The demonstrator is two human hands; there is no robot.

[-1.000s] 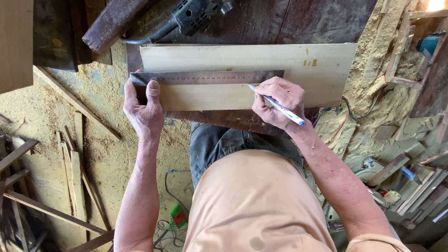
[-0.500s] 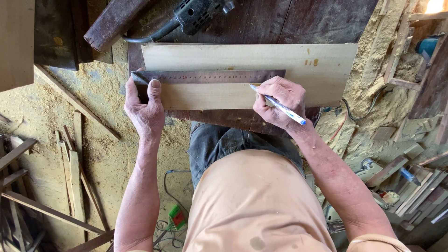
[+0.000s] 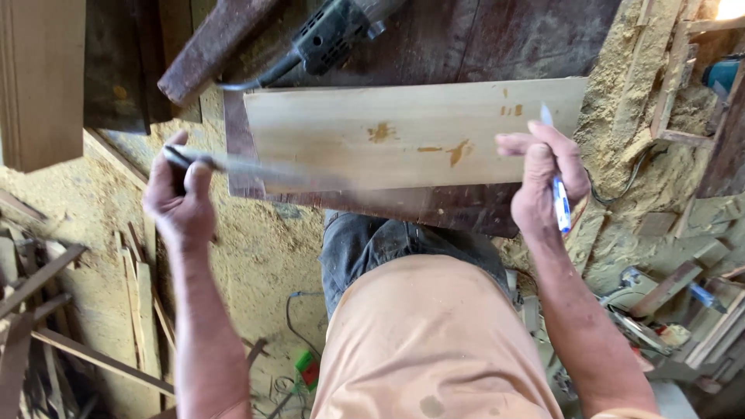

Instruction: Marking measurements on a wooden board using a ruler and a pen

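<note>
A pale wooden board (image 3: 403, 132) lies across a dark workbench (image 3: 481, 39), with a few brown marks near its middle. My left hand (image 3: 178, 194) grips the end of a metal square ruler (image 3: 256, 169), which is blurred and lifted off the board at the board's left end. My right hand (image 3: 543, 174) holds a blue and white pen (image 3: 559, 194) upright at the board's right end, fingers resting near the board's edge.
A black power tool (image 3: 334, 27) with its cable lies on the bench behind the board. A thick wood block (image 3: 39, 77) stands at the left. Sawdust covers the floor (image 3: 256, 248), with loose wood strips (image 3: 140, 310) left and offcuts and tools (image 3: 675, 295) right.
My left hand has lifted the ruler off the board and swung it leftward. My right hand has pulled the pen away to the board's right end. Brown marks now show on the board.
</note>
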